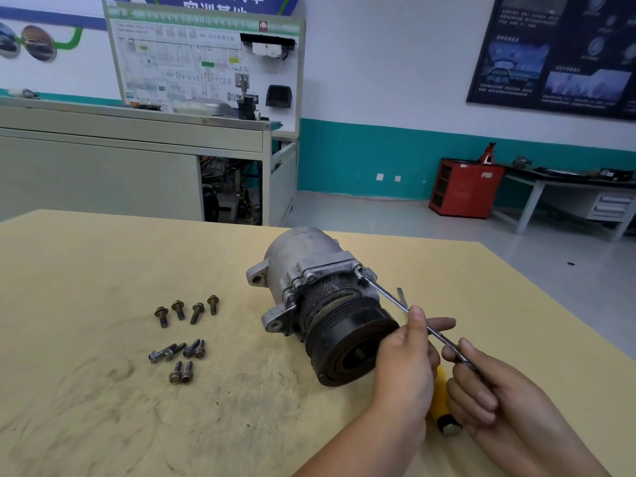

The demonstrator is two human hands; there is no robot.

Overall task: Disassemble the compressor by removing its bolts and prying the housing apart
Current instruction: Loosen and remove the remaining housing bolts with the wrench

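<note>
Bright, even indoor light; soft shadows; wide-angle bending at edges; background slightly soft

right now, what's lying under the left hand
A screwdriver lies on the table: its yellow handle shows between the left hand and right hand, its blade tip past the left thumb. The left hand, pinching a wrench, covers the shaft in between.

left side: table [86,270] wide open, just loose bolts [178,309] scattered mid-left
centre: compressor [320,304] sits right in the way
lower right: pretty cramped, left hand [406,359], right hand [488,390] and wrench [385,290] fill it
</note>
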